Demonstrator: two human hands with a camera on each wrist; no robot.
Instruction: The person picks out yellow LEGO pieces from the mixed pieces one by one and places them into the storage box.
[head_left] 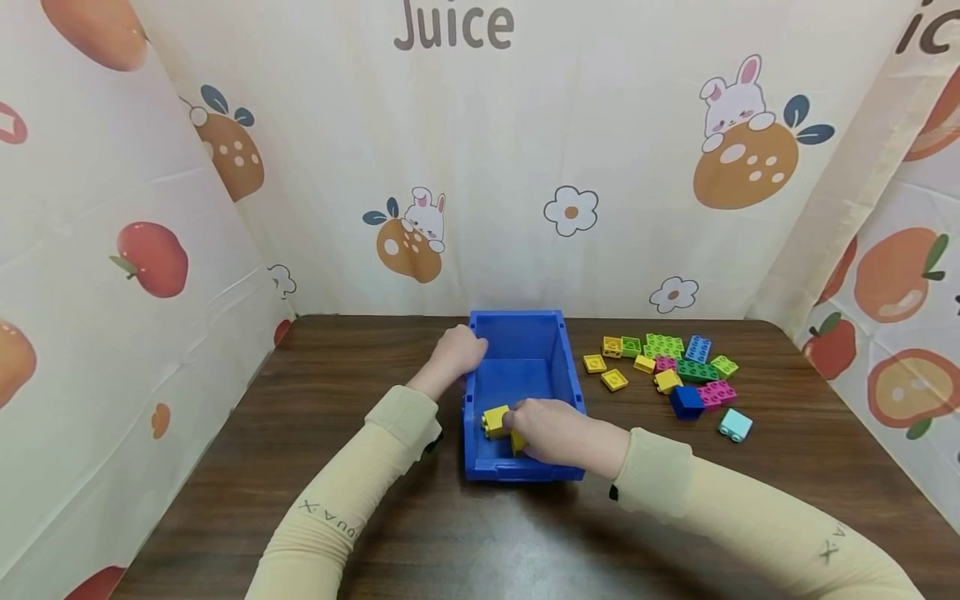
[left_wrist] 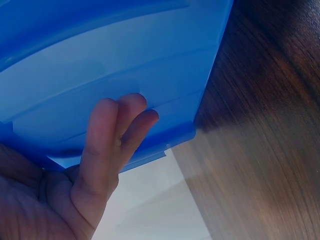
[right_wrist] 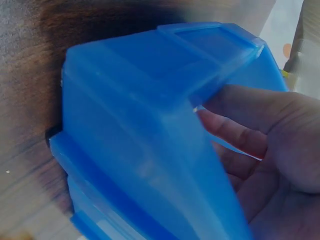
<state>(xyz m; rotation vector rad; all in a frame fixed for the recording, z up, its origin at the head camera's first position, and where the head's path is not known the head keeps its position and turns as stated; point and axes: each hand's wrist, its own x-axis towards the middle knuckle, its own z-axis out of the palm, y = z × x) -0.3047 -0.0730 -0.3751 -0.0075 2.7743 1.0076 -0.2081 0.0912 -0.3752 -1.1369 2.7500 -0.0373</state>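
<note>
A blue plastic bin (head_left: pixel 513 379) stands on the wooden table, its low lip facing me. My left hand (head_left: pixel 459 348) grips its left rim near the back. In the left wrist view, fingers (left_wrist: pixel 102 145) of that hand lie against the bin's outer wall (left_wrist: pixel 165 70). My right hand (head_left: pixel 555 429) reaches over the right wall into the front of the bin, thumb and fingers at a yellow toy brick (head_left: pixel 495 422), which it pinches. Another bit of yellow brick (head_left: pixel 518 442) shows just below these fingers. In the right wrist view, the bin's wall (right_wrist: pixel 135 125) hides the fingertips.
Right of the bin lie several loose toy bricks, among them a dark blue brick (head_left: pixel 686 402), a light turquoise brick (head_left: pixel 735 425), a pink brick (head_left: pixel 717 393) and a long green brick (head_left: pixel 697 371). A printed curtain (head_left: pixel 510 167) hangs behind the table.
</note>
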